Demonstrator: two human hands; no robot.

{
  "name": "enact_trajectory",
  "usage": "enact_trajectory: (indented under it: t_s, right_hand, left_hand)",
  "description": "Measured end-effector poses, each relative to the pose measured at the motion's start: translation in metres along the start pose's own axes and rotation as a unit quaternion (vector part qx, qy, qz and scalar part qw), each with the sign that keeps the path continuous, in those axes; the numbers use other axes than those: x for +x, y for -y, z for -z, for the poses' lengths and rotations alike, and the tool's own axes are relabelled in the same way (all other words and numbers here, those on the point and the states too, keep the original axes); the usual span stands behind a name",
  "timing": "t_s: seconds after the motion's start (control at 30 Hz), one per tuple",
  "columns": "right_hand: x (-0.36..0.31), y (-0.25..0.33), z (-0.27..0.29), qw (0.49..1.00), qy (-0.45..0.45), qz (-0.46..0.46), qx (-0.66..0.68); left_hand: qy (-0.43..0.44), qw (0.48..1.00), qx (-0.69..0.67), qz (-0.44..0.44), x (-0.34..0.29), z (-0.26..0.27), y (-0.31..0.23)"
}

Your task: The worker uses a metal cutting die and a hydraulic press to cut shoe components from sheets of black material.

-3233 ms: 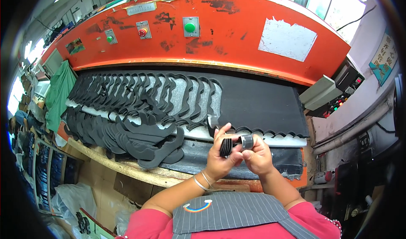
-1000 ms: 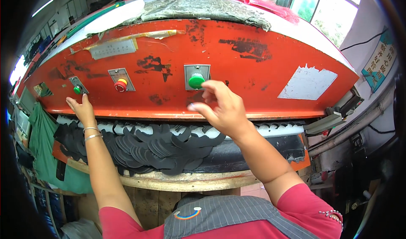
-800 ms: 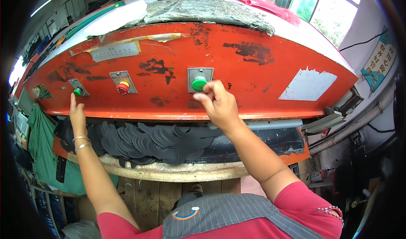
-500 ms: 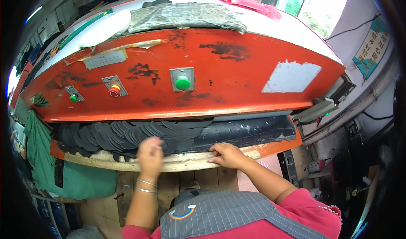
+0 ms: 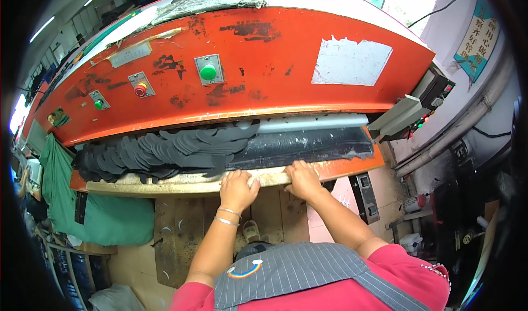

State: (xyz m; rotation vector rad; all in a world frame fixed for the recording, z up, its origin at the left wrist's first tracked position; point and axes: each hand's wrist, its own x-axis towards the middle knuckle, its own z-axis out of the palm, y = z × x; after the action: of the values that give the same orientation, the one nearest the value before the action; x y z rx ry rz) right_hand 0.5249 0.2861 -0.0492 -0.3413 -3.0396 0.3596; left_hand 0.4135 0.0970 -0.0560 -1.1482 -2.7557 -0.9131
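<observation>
My left hand (image 5: 237,190) rests on the pale strip (image 5: 148,186) along the front of the machine's bed, its fingers over the top edge and its thumb to the right. A little further right, my right hand (image 5: 303,180) is closed over the same edge. Just beyond my hands lies the bed's black surface (image 5: 308,144), scuffed with white flecks. On its left part, flat, dark grey curved cut pieces (image 5: 159,154) overlap in a thick pile. The undersides of both hands are hidden.
The orange machine front (image 5: 286,93) rises beyond the bed, with green buttons (image 5: 208,72) and a red knob (image 5: 141,89). Green cloth (image 5: 118,220) hangs at the left. A grey bracket (image 5: 399,116) stands at the bed's right end. Wooden boards (image 5: 190,228) cover the floor below.
My left hand has moved right, off the pile's front, and come down on the pale strip. My right hand has closed over the edge. The view has shifted, and more white shows behind the bed.
</observation>
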Motion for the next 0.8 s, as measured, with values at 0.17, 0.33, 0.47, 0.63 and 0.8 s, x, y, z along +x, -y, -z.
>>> enact_trajectory:
  t_s: [0.17,0.33,0.47,0.63,0.8]
  right_hand:
    - [-0.042,-0.003,0.012,0.988,0.107,0.073,0.078]
    - [-0.013,-0.016,0.036,0.968,0.072,0.124,0.205]
    - [0.036,-0.019,0.015,0.971,-0.12,0.153,0.137]
    - [0.035,-0.025,-0.009,0.968,-0.09,0.224,0.065]
    - [0.023,-0.036,0.029,0.863,-0.167,0.119,0.462]
  left_hand:
    - [0.08,0.997,-0.005,0.023,-0.043,0.006,-0.011]
    - [0.102,0.982,-0.159,0.014,-0.038,0.01,-0.04]
    - [-0.025,0.997,-0.066,-0.028,-0.007,-0.022,-0.05]
    - [0.011,0.998,0.055,-0.023,-0.026,-0.063,-0.032]
    - [0.05,0.998,0.036,-0.026,-0.053,-0.057,-0.033]
